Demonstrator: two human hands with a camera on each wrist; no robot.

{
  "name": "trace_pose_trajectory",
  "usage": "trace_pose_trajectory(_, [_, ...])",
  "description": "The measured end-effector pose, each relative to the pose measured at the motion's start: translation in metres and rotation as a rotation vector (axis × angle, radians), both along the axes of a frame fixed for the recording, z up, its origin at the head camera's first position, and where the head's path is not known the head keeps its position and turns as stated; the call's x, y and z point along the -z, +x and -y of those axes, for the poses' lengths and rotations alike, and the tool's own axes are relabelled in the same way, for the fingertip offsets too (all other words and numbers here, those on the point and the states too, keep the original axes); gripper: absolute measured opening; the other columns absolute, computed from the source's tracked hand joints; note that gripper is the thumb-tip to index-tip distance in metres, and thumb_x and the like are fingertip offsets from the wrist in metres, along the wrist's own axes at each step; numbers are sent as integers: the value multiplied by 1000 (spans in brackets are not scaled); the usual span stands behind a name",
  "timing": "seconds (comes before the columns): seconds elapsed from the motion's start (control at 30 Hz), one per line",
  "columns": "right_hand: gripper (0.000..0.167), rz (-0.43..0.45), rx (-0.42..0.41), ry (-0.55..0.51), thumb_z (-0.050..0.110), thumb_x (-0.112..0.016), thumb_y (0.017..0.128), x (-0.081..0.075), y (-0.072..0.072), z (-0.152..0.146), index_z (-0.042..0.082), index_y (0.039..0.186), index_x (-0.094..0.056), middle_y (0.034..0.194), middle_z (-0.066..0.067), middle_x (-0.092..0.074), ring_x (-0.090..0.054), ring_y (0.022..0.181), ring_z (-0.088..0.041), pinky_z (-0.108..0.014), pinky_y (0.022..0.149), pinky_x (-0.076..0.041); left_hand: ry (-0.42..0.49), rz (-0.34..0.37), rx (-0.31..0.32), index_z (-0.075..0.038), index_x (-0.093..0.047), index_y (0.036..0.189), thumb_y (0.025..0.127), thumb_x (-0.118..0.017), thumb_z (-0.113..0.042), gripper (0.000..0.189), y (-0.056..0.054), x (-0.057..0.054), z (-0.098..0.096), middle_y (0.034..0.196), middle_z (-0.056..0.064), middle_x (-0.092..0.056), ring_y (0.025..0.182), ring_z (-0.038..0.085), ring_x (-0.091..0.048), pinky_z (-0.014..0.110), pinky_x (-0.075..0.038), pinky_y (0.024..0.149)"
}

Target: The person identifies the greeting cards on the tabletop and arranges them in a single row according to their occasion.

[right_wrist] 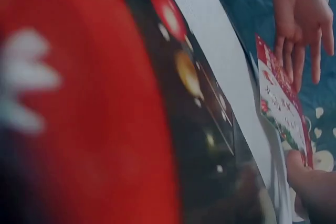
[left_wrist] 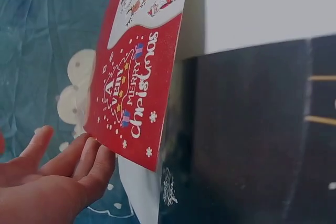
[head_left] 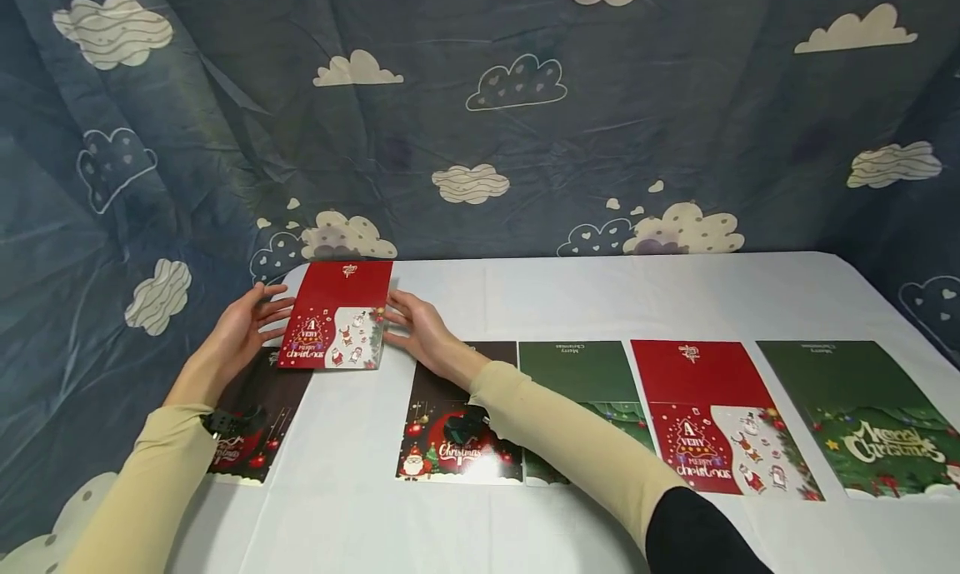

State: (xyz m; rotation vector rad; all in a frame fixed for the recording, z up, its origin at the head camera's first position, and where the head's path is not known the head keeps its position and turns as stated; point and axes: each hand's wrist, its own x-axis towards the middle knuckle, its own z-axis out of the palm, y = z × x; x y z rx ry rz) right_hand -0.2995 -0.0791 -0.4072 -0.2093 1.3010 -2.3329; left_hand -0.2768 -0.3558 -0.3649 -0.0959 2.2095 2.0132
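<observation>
A red and white Christmas card, with a crease across its middle, is held between both hands at the far left of the table. My right hand pinches its right edge; the thumb lies at the edge in the right wrist view. On the other side, my left hand has its fingers spread and nearly straight, fingertips right at the card's left edge. The left wrist view shows the same card tilted, its printed lower half facing the camera. Below it lies a dark Christmas card, partly covered by the left forearm.
Along the white table lie another dark card, a green card, a second red card and a green "Merry Christmas" card. My right sleeve crosses over some of them. A cloud-patterned cloth hangs behind.
</observation>
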Motion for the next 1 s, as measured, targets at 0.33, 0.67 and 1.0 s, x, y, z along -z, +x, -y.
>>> trace_pose_trajectory(0.33, [51, 11, -24, 48, 26, -35, 107, 4, -23, 10, 1, 152, -32, 157, -15, -29, -35, 139, -33, -48, 109, -37, -23, 74, -7, -7, -15, 157, 102, -21, -59, 77, -24, 2, 2, 161, 22, -11, 145, 40, -13, 55, -13, 117])
trace_pose_trajectory(0.67, [60, 74, -9, 124, 32, -42, 105, 2, -44, 20, -1, 153, -28, 157, -17, -28, -33, 140, -33, -47, 107, -40, -50, 159, 70, -2, -7, 157, 100, -20, -62, 83, -41, 3, 4, 161, 26, 1, 147, 42, -3, 59, -7, 116])
trace_pose_trajectory(1.0, [59, 133, -25, 94, 30, -42, 105, 3, -44, 31, 1, 154, -26, 158, -17, -26, -32, 141, -32, -46, 109, -37, 53, 193, -19, -5, -5, 158, 98, -19, -65, 86, -45, 9, 17, 161, 23, -2, 147, 39, -6, 51, -7, 119])
